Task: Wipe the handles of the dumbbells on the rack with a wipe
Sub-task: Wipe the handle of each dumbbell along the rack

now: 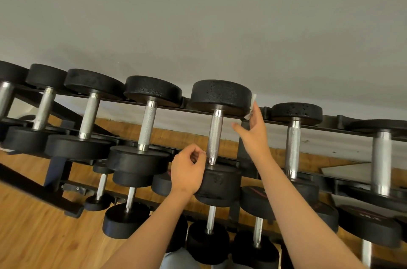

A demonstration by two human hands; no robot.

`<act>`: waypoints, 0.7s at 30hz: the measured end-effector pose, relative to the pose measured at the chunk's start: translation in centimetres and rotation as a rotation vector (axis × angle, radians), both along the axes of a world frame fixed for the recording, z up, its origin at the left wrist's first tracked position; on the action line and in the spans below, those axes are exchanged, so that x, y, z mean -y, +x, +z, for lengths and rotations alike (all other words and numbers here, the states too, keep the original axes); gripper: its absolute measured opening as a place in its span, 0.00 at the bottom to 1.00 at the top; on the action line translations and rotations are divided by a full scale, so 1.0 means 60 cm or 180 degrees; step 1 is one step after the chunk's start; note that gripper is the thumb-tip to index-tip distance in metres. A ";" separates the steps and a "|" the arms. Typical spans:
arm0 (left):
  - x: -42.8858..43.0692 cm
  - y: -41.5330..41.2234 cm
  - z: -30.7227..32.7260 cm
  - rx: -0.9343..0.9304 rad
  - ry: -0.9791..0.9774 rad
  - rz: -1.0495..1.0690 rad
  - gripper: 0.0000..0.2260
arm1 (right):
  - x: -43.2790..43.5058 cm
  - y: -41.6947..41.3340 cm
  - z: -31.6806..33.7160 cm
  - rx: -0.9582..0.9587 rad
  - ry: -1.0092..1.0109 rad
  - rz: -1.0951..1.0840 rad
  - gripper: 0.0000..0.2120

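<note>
Head view looks down on a long black metal rack [330,124] full of round black dumbbells with shiny silver handles. The big black dumbbell [220,97] in the middle of the top row has a rough silver handle [214,136].

The right hand [253,134] reaches up past the right side of that handle, with fingers mostly straight and the thumb stuck out. It pinches a small white wipe [251,104] at its fingertips. The wipe sits against the right edge of the dumbbell's far head, up by the back rail of the rack, apart from the handle.

The left hand [187,169] is at the front rail, just beside the low end of the same handle. Its fingers are curled in tight. They may touch the handle, but I cannot tell if they hold it.

More dumbbells sit left and right on the top row. Smaller black dumbbells [126,220] lie on the lower row. Under the rack is a brown wood floor [33,235], and behind it is a plain grey wall [198,15].
</note>
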State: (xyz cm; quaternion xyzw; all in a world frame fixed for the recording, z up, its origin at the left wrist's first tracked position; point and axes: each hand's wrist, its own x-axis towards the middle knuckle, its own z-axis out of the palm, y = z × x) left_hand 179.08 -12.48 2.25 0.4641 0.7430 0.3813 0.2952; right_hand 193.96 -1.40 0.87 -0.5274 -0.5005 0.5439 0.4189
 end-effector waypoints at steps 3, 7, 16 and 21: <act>0.000 0.000 0.001 0.0008 0.0020 0.0003 0.10 | 0.022 -0.009 0.001 0.0043 0.0082 0.0014 0.43; 0.000 0.000 0.000 -0.0016 0.0028 -0.0002 0.09 | -0.008 -0.018 0.020 0.0083 0.0116 -0.0059 0.42; 0.000 -0.002 -0.004 0.0028 0.0095 0.0008 0.09 | 0.026 -0.032 0.035 0.0663 0.0666 0.0137 0.42; -0.001 -0.001 -0.003 0.0020 0.0085 0.0020 0.09 | 0.010 -0.038 0.049 0.1114 0.1014 0.0244 0.38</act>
